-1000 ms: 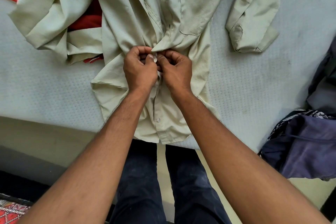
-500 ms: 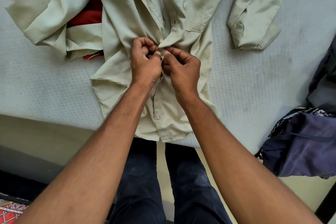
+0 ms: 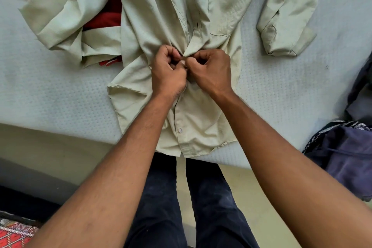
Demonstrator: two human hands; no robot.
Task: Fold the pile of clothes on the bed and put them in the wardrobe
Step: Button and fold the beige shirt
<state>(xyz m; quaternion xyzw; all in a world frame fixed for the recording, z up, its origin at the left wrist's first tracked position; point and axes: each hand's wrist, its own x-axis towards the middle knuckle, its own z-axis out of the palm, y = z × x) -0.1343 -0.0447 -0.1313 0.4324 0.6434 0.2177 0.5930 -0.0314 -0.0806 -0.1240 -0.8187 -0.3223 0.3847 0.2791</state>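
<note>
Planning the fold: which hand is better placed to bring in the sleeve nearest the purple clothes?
Probably the right hand: that sleeve lies on its side; the left hand would need to cross.

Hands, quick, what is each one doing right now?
Left hand: fingers curled, pinching the shirt front at the button strip.
Right hand: fingers curled, pinching the opposite edge of the shirt there.

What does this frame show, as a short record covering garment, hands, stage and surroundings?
garment: beige shirt, spread front-up on the bed, hem at the near edge
hands: left hand and right hand, fingers curled, pinch the shirt's front edges together at mid-length
fastened: one button closed below the hands
stage: buttoning, not yet folded
nearby: red garment partly under a sleeve; purple garment at the right
</note>
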